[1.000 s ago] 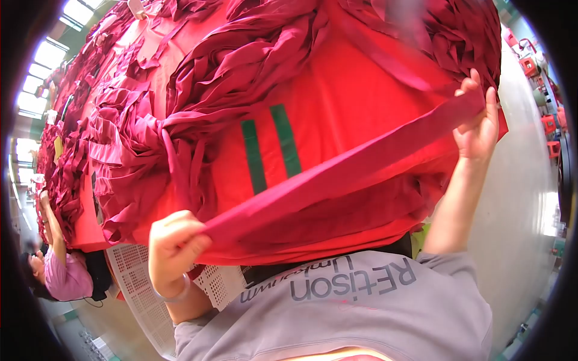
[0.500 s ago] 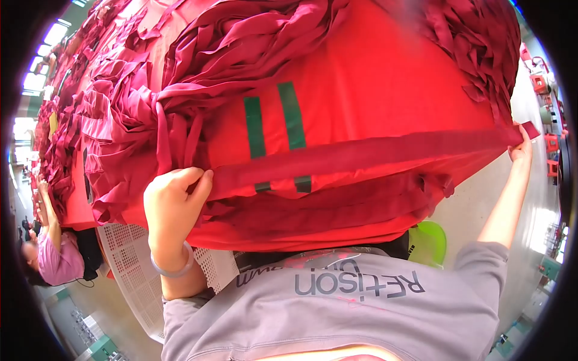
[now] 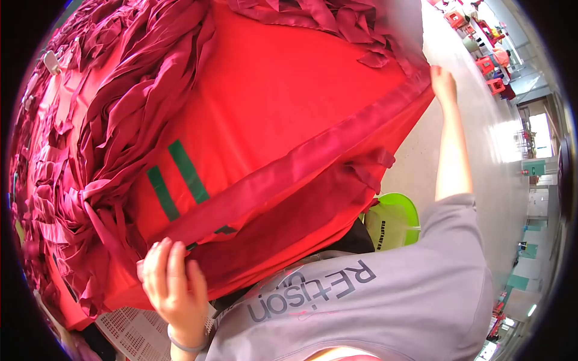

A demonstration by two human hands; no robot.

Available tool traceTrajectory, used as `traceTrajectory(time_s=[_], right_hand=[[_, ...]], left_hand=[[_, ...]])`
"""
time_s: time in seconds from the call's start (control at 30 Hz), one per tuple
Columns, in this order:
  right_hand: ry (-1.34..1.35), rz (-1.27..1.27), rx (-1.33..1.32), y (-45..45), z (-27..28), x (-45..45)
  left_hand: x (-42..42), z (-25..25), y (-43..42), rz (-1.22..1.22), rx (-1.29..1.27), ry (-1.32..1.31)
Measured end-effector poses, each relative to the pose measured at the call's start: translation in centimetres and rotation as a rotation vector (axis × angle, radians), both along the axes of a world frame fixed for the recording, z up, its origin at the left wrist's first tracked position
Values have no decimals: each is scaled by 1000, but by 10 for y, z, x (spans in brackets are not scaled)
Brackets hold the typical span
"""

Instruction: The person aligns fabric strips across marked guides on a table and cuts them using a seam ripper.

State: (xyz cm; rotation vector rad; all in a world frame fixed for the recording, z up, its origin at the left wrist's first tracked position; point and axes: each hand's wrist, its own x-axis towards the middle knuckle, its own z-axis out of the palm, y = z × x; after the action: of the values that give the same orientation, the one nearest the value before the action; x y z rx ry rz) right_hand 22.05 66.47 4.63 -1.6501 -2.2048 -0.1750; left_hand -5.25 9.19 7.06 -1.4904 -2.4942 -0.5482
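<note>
A long dark-red fabric strip [image 3: 283, 169] lies diagonally along the near edge of the red-covered table [image 3: 271, 78], crossing the lower ends of two green tape marks [image 3: 190, 171]. At the strip's near left end is my left hand [image 3: 174, 289], its fingers stretched out and its thumb apart, touching the cloth. My right hand [image 3: 444, 85] is closed on the strip's other end at the table's right corner; its fingertips are partly hidden. More dark-red strips [image 3: 337, 192] hang below the near edge.
Heaps of dark-red strips [image 3: 138, 90] cover the table's left and far sides. A white perforated basket [image 3: 135, 331] stands below at the left. A green-rimmed item [image 3: 397, 222] is beside my body. Red stools [image 3: 456, 20] stand beyond the floor.
The view has swung to the right. The strip has come down from the air onto the table edge. My left hand has gone from a pinch to stretched fingers.
</note>
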Motion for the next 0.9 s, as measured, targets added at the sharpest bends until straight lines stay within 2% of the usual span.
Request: traceTrajectory(time_s=[0.03, 0.1, 0.17, 0.23, 0.3, 0.37, 0.4, 0.47, 0.53, 0.57, 0.6, 0.7, 0.73, 0.77, 0.8, 0.9], right_hand=[[-40, 102, -98, -14, -2, -7], [97, 226, -143, -7, -38, 3], [70, 174, -195, 2, -37, 10], [-98, -21, -254, 6, -27, 8], [-97, 59, -251, 11, -25, 6], [-168, 67, -50, -2, -19, 1], [-226, -37, -67, -31, 4, -24], [35, 89, -39, -80, 21, -56], [169, 354, -50, -144, 24, -92], [160, 341, -324, -183, 37, -113], [234, 568, -377, -204, 29, -119], [461, 936, -406, -286, 19, -148], [420, 949, -472, -315, 25, -153], [427, 1104, -436, -332, 17, -156], [354, 1243, -297, -349, 14, -161], [124, 1259, -381, -389, 10, -165]], left_hand=[[4, -7, 4, -11, 2, -71], [5, -20, 7, 21, -70, -158], [6, -23, 8, 53, -153, -114], [8, -22, 11, 87, -275, -22], [8, -23, 10, 122, -242, -57], [5, -24, 6, 222, -233, -34], [3, -24, 7, 222, -189, 6], [1, -20, 10, 220, -210, 38], [1, -17, 15, 231, -190, 16], [2, -14, 19, 232, -178, 0], [2, -13, 20, 223, -191, 21], [3, -17, 22, 204, -220, 45], [4, -20, 22, 224, -224, 43], [6, -22, 23, 228, -208, 26], [8, -24, 23, 230, -190, 7], [15, -26, 26, 248, -154, 62]])
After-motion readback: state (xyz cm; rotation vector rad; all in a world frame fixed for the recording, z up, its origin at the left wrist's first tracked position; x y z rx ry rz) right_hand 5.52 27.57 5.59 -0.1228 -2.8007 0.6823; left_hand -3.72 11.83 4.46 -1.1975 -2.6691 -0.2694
